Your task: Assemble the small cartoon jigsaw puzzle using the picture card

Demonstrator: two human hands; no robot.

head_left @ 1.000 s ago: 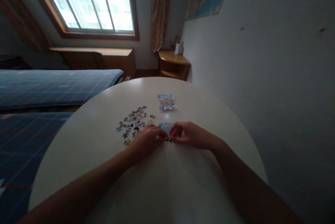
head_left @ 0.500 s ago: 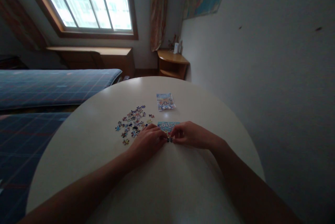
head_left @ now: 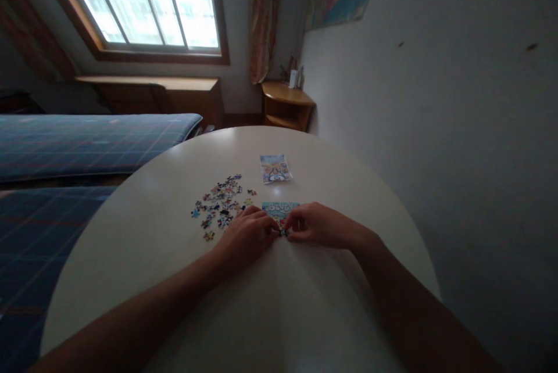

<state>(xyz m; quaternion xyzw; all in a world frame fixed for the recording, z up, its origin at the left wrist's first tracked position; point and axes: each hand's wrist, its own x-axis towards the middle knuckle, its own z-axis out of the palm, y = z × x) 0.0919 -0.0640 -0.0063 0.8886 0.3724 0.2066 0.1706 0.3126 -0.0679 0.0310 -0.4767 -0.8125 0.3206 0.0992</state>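
Note:
A partly joined jigsaw puzzle point(head_left: 279, 208) with a light blue lettered top lies flat on the table between my hands. My right hand point(head_left: 316, 223) pinches a small dark jigsaw piece point(head_left: 283, 233) at the puzzle's near edge. From the other side, the fingertips of my left hand point(head_left: 253, 230) press at the same edge, curled and closed. Whether a separate piece is under them is hidden. Left of my left hand, many loose jigsaw pieces point(head_left: 224, 197) lie scattered in a heap.
A printed picture sheet point(head_left: 275, 169) lies beyond the puzzle on the round white table point(head_left: 340, 175). A bed with a blue plaid cover point(head_left: 87, 140) stands at the left, a wooden corner shelf point(head_left: 288, 94) behind the table, and a wall point(head_left: 436, 129) at the right.
Both hands stay at the puzzle's near edge with hardly any movement. The view has shifted very slightly.

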